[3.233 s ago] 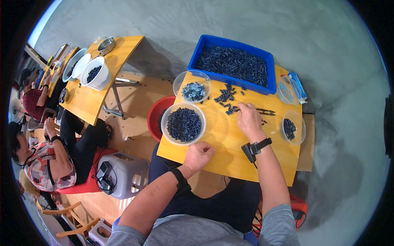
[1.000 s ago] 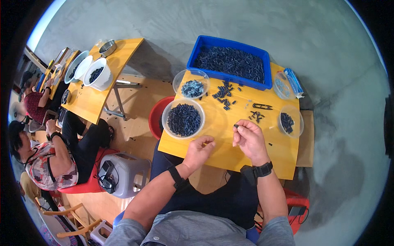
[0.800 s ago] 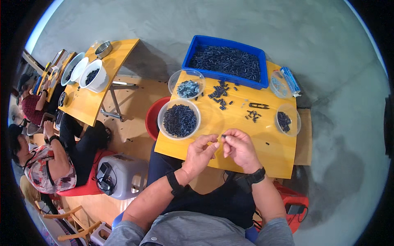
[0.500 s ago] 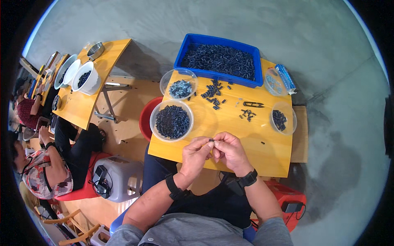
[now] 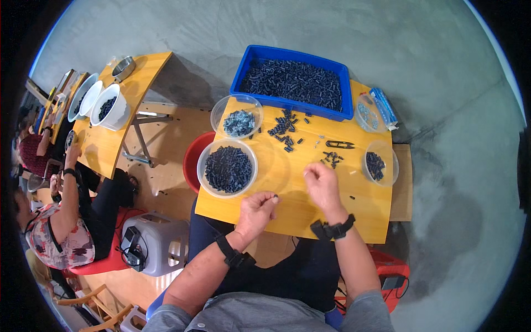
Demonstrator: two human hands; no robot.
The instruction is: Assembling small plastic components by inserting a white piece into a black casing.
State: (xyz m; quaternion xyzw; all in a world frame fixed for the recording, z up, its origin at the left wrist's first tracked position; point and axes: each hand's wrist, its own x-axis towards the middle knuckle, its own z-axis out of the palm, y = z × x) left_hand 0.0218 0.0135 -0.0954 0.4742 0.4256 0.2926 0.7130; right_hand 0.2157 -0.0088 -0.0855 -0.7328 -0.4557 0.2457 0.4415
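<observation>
My left hand (image 5: 256, 214) is closed in a pinch at the table's near edge, with a small dark cylindrical piece (image 5: 275, 196) at its fingertips. To the right, my right hand (image 5: 323, 189) hovers over the table with its fingers curled together; anything between them is hidden. Just beyond it lies a small cluster of black pieces (image 5: 333, 160), and past that a pair of black thread snips (image 5: 339, 144). A round clear tub of dark pieces (image 5: 227, 169) stands beyond my left hand. Farther off, loose dark cylinders (image 5: 285, 130) lie in a pile.
A blue bin (image 5: 237, 83) full of dark pieces stands at the far edge. A clear tub with pale bluish pieces (image 5: 239, 123) is at left, and two smaller tubs (image 5: 391, 169) (image 5: 371, 112) at right. A red bucket (image 5: 192, 166) sits below. Co-workers sit at left by another table (image 5: 99, 152).
My hands, together before, have parted. The right moved away and up toward the small black cluster; the left drew slightly left and down, keeping the dark piece. A co-worker's arm reached toward their table.
</observation>
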